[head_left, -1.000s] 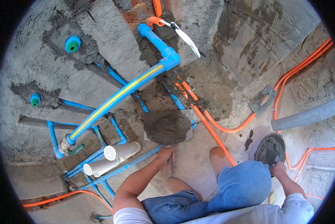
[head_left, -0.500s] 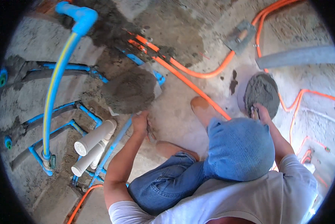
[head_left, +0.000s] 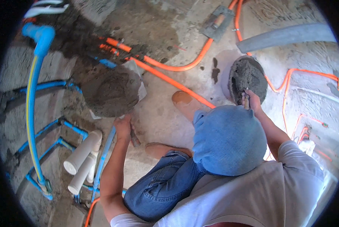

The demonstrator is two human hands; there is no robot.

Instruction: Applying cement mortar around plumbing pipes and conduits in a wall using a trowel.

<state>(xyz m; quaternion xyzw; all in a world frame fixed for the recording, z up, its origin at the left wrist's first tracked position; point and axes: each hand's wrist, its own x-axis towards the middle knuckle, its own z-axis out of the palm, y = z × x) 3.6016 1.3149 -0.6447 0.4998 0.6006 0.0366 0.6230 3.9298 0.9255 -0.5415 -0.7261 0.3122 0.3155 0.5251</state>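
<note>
My right hand is closed round the short handle of a trowel, whose blade is hidden in the grey mortar of a round bucket. The mortar in that bucket is churned and lumpy. On my left, a wide mound of wet mortar lies on a pale board, with its corners showing. My left hand is closed at the board's near edge, its fingers partly hidden. Beside that hand a short, slim, handle-like piece sticks out; I cannot make out what it is.
A flat plastering trowel lies on the floor ahead, near orange conduits. A grey pipe reaches in from the right. Blue water pipes and white drain pipes stand along the left wall. My bent knees are between both hands.
The view has shifted, so most things sit further left. My right hand has moved slightly over the bucket, and the trowel handle shows more clearly. The bucket's mortar looks more broken up.
</note>
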